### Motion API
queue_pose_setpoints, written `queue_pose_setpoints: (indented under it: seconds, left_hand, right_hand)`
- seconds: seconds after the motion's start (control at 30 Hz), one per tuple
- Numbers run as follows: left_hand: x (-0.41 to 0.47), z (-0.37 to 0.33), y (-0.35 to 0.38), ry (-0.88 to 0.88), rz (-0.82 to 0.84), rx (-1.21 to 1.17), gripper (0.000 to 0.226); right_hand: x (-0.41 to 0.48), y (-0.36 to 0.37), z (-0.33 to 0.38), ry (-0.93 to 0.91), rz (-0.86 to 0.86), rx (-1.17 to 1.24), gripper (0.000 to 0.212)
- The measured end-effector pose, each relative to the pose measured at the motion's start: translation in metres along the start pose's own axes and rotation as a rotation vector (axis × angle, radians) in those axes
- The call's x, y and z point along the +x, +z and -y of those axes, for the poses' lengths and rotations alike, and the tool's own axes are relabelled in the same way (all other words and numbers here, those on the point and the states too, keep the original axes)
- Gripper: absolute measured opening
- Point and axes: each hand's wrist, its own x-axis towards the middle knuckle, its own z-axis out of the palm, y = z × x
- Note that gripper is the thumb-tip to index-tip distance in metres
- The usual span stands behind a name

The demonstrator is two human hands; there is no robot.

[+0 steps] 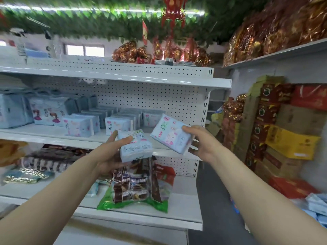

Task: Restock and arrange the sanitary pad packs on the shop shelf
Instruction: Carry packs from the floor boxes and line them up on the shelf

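My left hand (111,156) grips a small stack of pale blue pad packs (135,147) from below, held in front of the middle shelf's edge. My right hand (201,142) holds a single white-and-pink pad pack (169,133), tilted, just right of the stack and apart from it. On the white middle shelf (53,133) behind them, several rows of similar pad packs (79,126) stand upright, with larger blue packs (14,110) at the far left. The right end of that shelf, behind the held packs, is bare.
The lower shelf (182,206) carries snack bags (136,188) with green trim and dark wrapped sweets. Stacked cartons (283,131) stand at the right, past a grey floor aisle. Gold-red wrapped goods fill the top shelves. More blue packs (316,206) lie at the lower right.
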Motion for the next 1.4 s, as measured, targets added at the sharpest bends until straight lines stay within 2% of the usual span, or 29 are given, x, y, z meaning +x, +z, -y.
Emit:
queue_pose_setpoints:
  seconds: [0.13,0.27,0.37,0.43,0.57,0.63,0.67,0.77,0.8,1.0,1.2,1.23,1.33,1.4]
  left_hand:
    - [0.004,-0.005,0.007,-0.013,0.031,-0.023,0.073]
    - [0.007,-0.011,0.011,-0.004,0.071,-0.016,0.045]
    - [0.011,-0.017,0.011,0.019,0.133,-0.1,0.039]
    - [0.014,-0.022,0.008,0.038,0.2,-0.154,0.057]
    - [0.031,-0.033,-0.008,0.035,0.34,-0.178,0.126]
    - [0.041,-0.036,-0.015,0.037,0.382,-0.151,0.135]
    - [0.046,-0.039,-0.017,0.039,0.387,-0.128,0.131]
    - [0.057,-0.046,-0.018,0.061,0.334,0.031,0.091]
    - [0.062,-0.049,-0.02,0.066,0.315,0.102,0.085]
    - [0.091,-0.067,-0.02,-0.041,0.266,0.469,0.072]
    - [0.13,-0.083,-0.012,-0.198,0.376,0.486,0.079]
    - [0.139,-0.082,-0.011,-0.197,0.398,0.517,0.071]
    - [0.154,-0.081,-0.002,-0.16,0.355,0.684,0.022]
    - [0.158,-0.084,0.003,-0.107,0.282,0.868,0.024]
  right_hand:
    - [0.004,-0.004,0.006,-0.021,-0.018,-0.01,0.029]
    - [0.009,-0.004,0.007,-0.036,-0.023,0.008,0.029]
    - [0.016,-0.001,0.005,-0.04,-0.034,0.021,0.03]
    - [0.022,0.002,0.004,-0.043,-0.045,0.043,0.029]
    - [0.034,0.01,0.007,-0.07,-0.076,0.07,0.028]
    - [0.042,0.015,0.008,-0.082,-0.087,0.056,0.028]
    - [0.046,0.018,0.008,-0.084,-0.088,0.047,0.028]
    - [0.059,0.027,0.008,-0.089,-0.1,0.033,0.03]
    - [0.062,0.03,0.008,-0.092,-0.106,0.032,0.03]
    - [0.081,0.033,0.001,-0.104,-0.173,0.018,0.031]
    - [0.091,0.027,-0.006,-0.112,-0.255,0.005,0.03]
    - [0.093,0.025,-0.007,-0.114,-0.261,0.001,0.03]
    - [0.094,0.019,-0.008,-0.119,-0.267,-0.014,0.03]
    - [0.097,0.015,-0.008,-0.117,-0.27,-0.021,0.03]
